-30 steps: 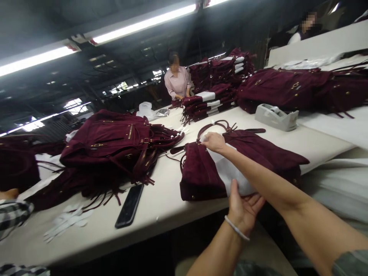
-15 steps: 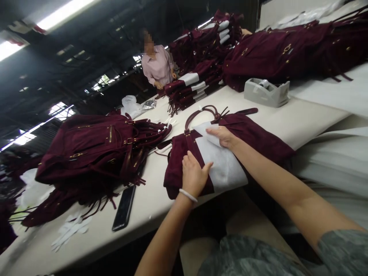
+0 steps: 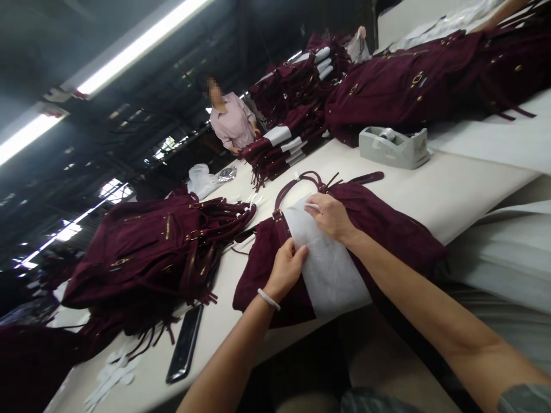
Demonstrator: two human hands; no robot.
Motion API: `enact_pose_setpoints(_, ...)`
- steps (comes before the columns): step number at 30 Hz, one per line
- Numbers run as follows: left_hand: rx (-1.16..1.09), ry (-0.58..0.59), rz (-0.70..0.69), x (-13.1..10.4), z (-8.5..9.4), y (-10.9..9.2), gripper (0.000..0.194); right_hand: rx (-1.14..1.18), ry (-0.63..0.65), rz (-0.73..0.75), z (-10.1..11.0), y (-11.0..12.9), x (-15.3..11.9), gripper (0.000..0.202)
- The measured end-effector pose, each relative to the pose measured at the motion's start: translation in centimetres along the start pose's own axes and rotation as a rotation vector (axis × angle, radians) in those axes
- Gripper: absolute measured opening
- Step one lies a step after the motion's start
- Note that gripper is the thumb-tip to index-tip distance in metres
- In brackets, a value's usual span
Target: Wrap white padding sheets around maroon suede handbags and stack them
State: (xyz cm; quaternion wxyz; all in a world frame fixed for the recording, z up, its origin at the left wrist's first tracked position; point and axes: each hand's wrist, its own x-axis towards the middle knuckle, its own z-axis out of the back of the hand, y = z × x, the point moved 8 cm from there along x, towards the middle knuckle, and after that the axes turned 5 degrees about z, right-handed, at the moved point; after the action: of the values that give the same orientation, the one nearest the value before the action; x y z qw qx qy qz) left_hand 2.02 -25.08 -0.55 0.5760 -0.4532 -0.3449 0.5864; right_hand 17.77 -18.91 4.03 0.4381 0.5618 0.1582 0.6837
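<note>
A burgundy handbag (image 3: 263, 252) lies on the table in front of me, its looped handles pointing away. A white wrapping sheet (image 3: 333, 281) is around its middle. At the sheet's left edge, my left hand (image 3: 286, 267) is closed, thumb and fingers pinching that edge against the bag. My right hand (image 3: 333, 219) is also closed, its curled fingers gripping the sheet near the handles. The fingertips of the right hand are partly hidden behind the paper.
Burgundy bags (image 3: 138, 246) lie stacked at left, beside a black phone (image 3: 185, 344) and white strips (image 3: 112, 376). A grey tape dispenser (image 3: 394, 149) stands beyond the handbag. More bags (image 3: 413, 86) are at the back right. A person (image 3: 232, 123) stands across the table.
My left hand has gone from spread fingers on the bag to a pinch at the sheet's edge. My right hand's stretched fingers have curled onto the sheet. The view has shifted slightly.
</note>
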Motion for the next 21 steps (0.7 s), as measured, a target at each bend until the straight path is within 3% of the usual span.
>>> enact_pose_setpoints(3, 0.077, -0.002, 0.110, 3.5, 0.5, 1.1, 0.008, -0.281, 0.060, 0.319, 0.4, 4.3, 0.1, 0.026)
enact_pose_setpoints(6, 0.040, 0.037, 0.187, 6.1, 0.2, 2.6, 0.011, -0.295, 0.076, 0.432, 0.7, 6.0, 0.5, 0.027)
enact_pose_setpoints(9, -0.044, 0.069, 0.186, 6.6, -0.5, 3.2, 0.021, -0.095, 0.040, 0.319, 1.5, 4.3, 1.7, 0.022)
enact_pose_setpoints(12, -0.158, 0.094, 0.158, 6.2, -1.1, 3.3, 0.046, 0.221, -0.035, 0.104, 1.9, 1.0, 2.5, 0.010)
enact_pose_setpoints(16, -0.300, 0.078, 0.160, 7.3, -1.1, 3.7, 0.057, 0.531, -0.037, -0.120, 0.6, -1.8, 1.9, 0.022)
enact_pose_setpoints(18, -0.314, 0.046, 0.183, 8.6, -1.0, 4.1, 0.052, 0.556, -0.020, -0.139, 0.2, -2.1, 1.5, 0.025)
enact_pose_setpoints(21, -0.336, -0.013, 0.206, 10.4, -0.8, 4.7, 0.043, 0.383, -0.115, 0.005, 1.9, -0.9, 1.8, 0.019)
